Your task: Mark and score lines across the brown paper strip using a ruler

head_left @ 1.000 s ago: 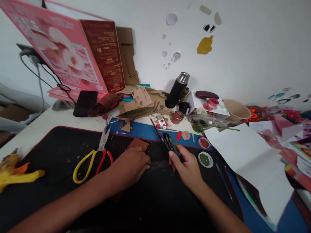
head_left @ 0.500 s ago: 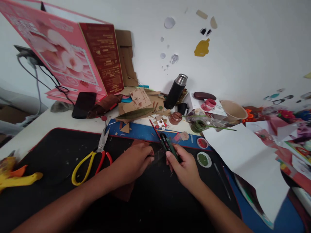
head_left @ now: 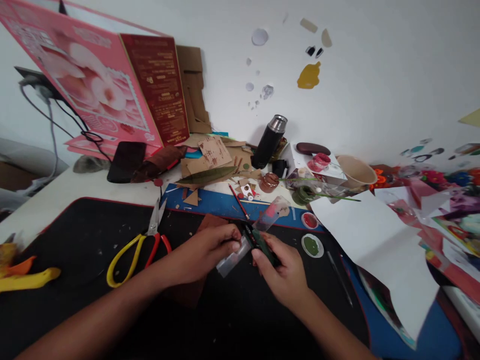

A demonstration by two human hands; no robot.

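My left hand (head_left: pixel 212 250) is closed in a pinch on a clear plastic strip (head_left: pixel 227 265). The strip slants up to the right, passing by the far end of a dark green and black hand tool (head_left: pixel 258 240). My right hand (head_left: pixel 285 267) is wrapped around that tool, thumb on its near side; its exact kind is not clear. Under my left hand and forearm lies a brown sheet (head_left: pixel 213 220), partly covered. Scissors (head_left: pixel 152 232) with one yellow and one red handle rest left of my left hand. A red pencil (head_left: pixel 239 201) lies beyond the tool.
A black mat (head_left: pixel 86 235) covers the work area. Lids with red paint (head_left: pixel 310 220) and green paint (head_left: pixel 312 246), and a pen (head_left: pixel 339 277), lie at right. Behind stand a black flask (head_left: pixel 269 142) and paint jars (head_left: pixel 269 182). White paper (head_left: pixel 378 250) spreads at far right.
The clear strip now shows plainly between my hands and beyond the tool. The tool has tilted and dropped slightly toward me. My left hand has shifted slightly right.
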